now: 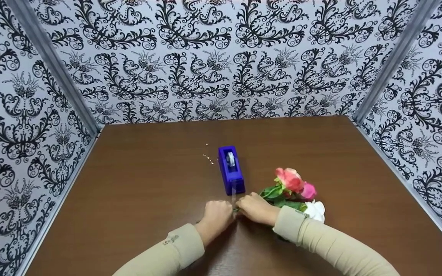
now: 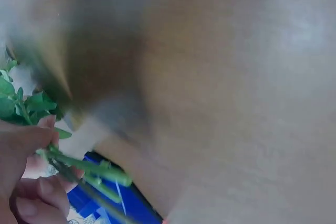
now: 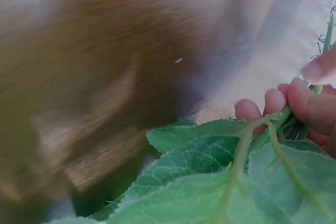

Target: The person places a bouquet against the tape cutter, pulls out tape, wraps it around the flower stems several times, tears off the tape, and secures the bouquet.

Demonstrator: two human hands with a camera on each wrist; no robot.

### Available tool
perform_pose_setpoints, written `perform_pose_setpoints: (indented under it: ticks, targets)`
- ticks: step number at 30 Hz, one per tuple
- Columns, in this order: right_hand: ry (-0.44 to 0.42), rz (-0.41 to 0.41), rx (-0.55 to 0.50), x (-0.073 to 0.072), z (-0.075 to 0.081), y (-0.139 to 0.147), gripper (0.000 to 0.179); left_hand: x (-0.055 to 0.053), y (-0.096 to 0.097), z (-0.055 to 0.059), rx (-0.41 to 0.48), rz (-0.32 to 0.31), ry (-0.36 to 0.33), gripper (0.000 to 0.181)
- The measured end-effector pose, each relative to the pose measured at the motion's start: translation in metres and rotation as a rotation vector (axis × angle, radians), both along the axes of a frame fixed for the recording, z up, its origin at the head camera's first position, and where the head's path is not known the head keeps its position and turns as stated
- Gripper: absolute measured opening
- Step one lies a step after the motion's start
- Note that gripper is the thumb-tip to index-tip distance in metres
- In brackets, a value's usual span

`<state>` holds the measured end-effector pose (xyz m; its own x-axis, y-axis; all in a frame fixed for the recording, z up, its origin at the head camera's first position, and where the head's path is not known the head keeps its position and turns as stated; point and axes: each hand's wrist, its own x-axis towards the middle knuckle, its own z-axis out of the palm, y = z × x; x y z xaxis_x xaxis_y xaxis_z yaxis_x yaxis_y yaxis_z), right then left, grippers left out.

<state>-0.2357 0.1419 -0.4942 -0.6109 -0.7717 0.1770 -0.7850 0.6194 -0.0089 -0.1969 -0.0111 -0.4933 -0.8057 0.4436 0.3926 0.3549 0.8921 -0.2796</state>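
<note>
Side by side on the near part of the table, my left hand (image 1: 217, 215) and my right hand (image 1: 257, 207) both grip a bunch of flowers by the stems. The cut ends of the green stems (image 2: 100, 170) stick out past my left fingers. In the right wrist view, the right fingers pinch the stems just beyond broad green leaves (image 3: 197, 153). A coral flower (image 1: 290, 179), a pink one (image 1: 308, 190) and a white one (image 1: 315, 210) lie to the right, partly behind my right forearm. A clear tape strip (image 1: 234, 193) runs from the blue tape dispenser (image 1: 230, 172) down to my hands.
The dispenser stands just beyond my hands, with a tape roll (image 1: 230, 159) in it. Small white bits (image 1: 208, 158) lie on the brown table (image 1: 148, 172) left of it. Patterned walls (image 1: 213, 76) enclose the back and both sides.
</note>
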Motion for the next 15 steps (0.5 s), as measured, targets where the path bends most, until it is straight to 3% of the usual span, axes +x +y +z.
perform_pose_setpoints:
  ticks: [2,5,6,9,12,13,15]
  targets:
    - [0.004,-0.003,0.004,0.000,-0.001,0.001,0.013,-0.002,0.000,0.001,-0.008,0.014,-0.001,0.041]
    - [0.039,0.000,0.035,0.001,-0.001,0.001,0.016,-0.006,-0.001,0.001,-0.002,0.043,-0.126,0.047]
    - [0.057,0.003,0.047,0.002,0.000,0.001,0.017,-0.012,-0.002,-0.008,0.011,0.031,-0.148,0.050]
    - [0.112,0.011,0.081,0.004,0.002,0.001,0.016,-0.016,-0.004,-0.010,0.014,-0.011,-0.263,0.052]
    - [0.151,0.012,0.104,0.005,0.003,0.001,0.013,-0.020,-0.006,-0.014,0.034,-0.098,-0.301,0.049]
    - [0.164,0.014,0.107,0.005,0.003,0.001,0.011,-0.017,-0.006,-0.007,0.053,-0.118,-0.338,0.044]
    - [0.188,0.016,0.112,0.005,0.004,0.001,0.010,-0.019,-0.006,-0.010,0.125,-0.158,-0.384,0.042]
